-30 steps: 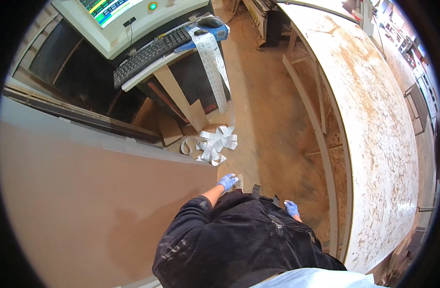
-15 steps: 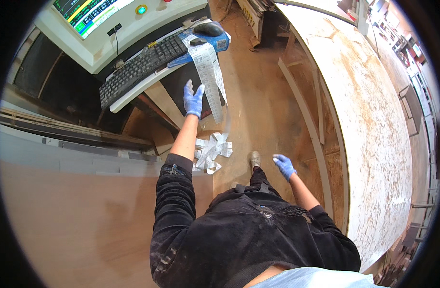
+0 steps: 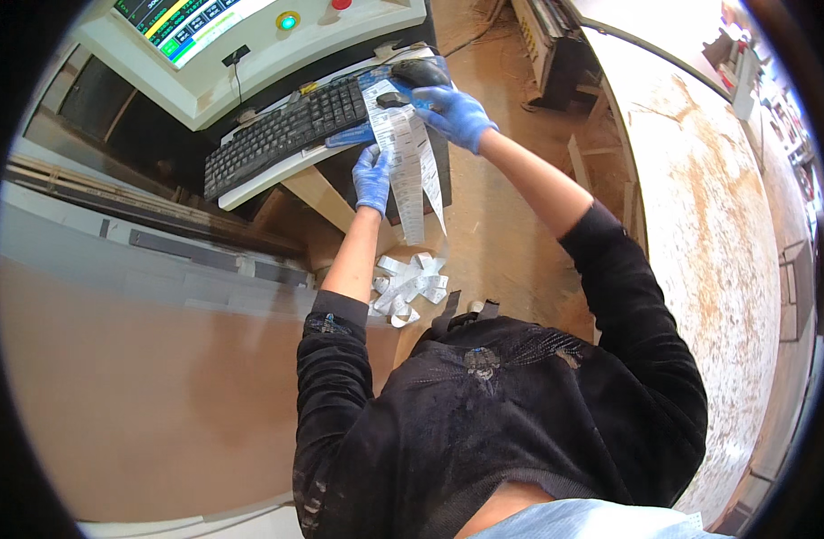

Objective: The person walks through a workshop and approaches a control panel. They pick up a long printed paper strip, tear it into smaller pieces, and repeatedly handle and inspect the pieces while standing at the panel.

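Observation:
My left hand (image 3: 371, 182), in a blue glove, is at the left edge of a long white strip of printed labels (image 3: 406, 153), its fingers closed on that edge. My right hand (image 3: 461, 119), gloved the same way, reaches in from the right over the shelf with fingers stretched out and apart. Its fingertips are beside a black computer mouse (image 3: 420, 72) and a small black object (image 3: 392, 100) that lies on top of the strip. The strip hangs over the shelf edge in two lengths. Below it, a loose heap of labels (image 3: 407, 286) rests on the floor.
A black keyboard (image 3: 286, 135) sits on the shelf under a machine console (image 3: 192, 85) with a lit screen, a green button (image 3: 288, 21) and a red button (image 3: 341, 4). Large panels (image 3: 142, 377) lie at my left. A worn white board (image 3: 699, 198) stretches along my right.
My right hand has come up from beside my body to the mouse and label strip. My left hand has closed at the strip's edge. The view has shifted a little.

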Available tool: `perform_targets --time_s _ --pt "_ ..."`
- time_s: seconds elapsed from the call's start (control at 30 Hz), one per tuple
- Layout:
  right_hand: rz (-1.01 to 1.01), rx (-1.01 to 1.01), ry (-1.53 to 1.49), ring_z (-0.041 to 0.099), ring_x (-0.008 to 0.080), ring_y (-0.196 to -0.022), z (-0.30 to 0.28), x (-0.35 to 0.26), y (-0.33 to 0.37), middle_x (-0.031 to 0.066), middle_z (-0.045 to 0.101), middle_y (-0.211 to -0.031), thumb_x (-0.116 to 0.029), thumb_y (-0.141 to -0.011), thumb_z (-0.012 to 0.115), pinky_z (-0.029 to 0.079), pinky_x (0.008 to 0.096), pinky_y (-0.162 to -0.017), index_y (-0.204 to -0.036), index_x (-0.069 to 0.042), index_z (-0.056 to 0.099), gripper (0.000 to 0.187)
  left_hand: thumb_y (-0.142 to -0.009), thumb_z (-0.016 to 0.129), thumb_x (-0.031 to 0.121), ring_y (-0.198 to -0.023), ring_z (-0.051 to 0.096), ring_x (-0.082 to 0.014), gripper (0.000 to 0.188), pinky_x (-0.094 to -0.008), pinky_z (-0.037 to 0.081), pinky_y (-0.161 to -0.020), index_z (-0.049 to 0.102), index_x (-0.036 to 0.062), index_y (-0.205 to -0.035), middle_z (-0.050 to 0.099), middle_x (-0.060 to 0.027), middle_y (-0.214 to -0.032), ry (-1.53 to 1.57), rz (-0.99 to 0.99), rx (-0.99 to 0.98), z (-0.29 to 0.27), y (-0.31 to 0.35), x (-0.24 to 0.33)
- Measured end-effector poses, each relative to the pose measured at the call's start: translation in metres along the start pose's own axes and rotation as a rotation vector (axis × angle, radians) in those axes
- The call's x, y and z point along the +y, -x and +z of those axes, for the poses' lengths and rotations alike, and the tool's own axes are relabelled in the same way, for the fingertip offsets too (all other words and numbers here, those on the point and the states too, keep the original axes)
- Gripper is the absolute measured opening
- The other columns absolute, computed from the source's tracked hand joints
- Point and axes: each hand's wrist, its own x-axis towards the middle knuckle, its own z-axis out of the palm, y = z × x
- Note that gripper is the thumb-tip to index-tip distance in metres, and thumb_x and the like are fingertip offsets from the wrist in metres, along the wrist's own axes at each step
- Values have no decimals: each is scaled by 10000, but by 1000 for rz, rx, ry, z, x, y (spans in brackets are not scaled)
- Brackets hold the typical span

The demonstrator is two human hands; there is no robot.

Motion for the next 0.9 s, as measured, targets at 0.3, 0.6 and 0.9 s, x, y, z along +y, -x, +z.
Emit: perform_targets --time_s 0.3,0.6,0.9 --pt "-40 -94 512 576 276 -950 38 4 -59 118 586 -1010 -443 -763 575 452 389 -820 -1027 -187 617 370 -773 654 57 -810 534 -74 266 -228 435 -750 597 24 -1031 610 2 -930 68 73 7 26 3 9" --pt "101 -17 412 597 302 -876 52 9 -71 155 591 -991 -489 -785 531 458 392 -799 -970 -109 630 434 -733 611 -31 -821 552 -98 288 -250 445 -759 608 10 -1018 623 -23 -941 -101 108 76 27 -4 -9" --pt "1 108 483 602 282 -870 54 20 -68 131 591 -968 -495 -750 570 453 402 -776 -942 -140 637 409 -778 559 -32 -903 530 -121 310 -270 438 -809 570 2 -1086 590 -46 -1045 315 -4 235 4 56 -36"
